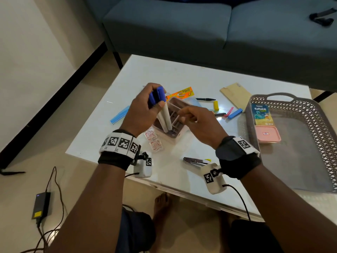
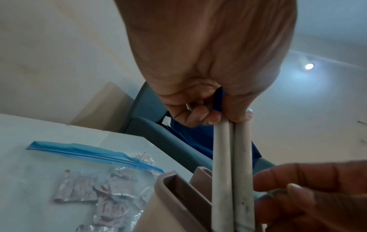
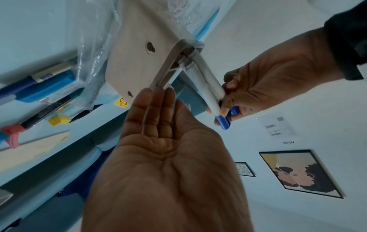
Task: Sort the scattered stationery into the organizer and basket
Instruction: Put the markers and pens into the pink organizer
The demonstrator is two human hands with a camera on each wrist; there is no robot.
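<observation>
- The left hand [image 1: 141, 110] grips two white markers [image 1: 165, 116] with blue caps near their capped ends, fingers and thumb curled round them; the markers stand nearly upright, side by side and touching.
- The lower ends of the markers sit inside a compartment of the pinkish organizer [image 1: 176, 114], which stands on the white table [image 1: 182, 73].
- The right hand [image 1: 201, 123] is relaxed and holds nothing; its straight fingers [image 3: 151, 106] reach toward the organizer's side, just beside the markers. Whether they touch the organizer I cannot tell.
- A grey basket [image 1: 299, 114] sits at the right edge of the table, with a small printed box [image 1: 261, 114] and a pink lidded box [image 1: 268, 135] inside.
- Loose on the table beyond the organizer: a black pen [image 1: 205, 99], a yellow cap [image 1: 216, 105], a pink and blue clip [image 1: 233, 112], a brown envelope [image 1: 235, 94] and an orange price-tagged packet [image 1: 180, 93].
- A zip bag [image 2: 95, 157] with small sachets lies left of the organizer.
- A stapler [image 1: 195, 162] lies near the front edge, beside the right wrist.
</observation>
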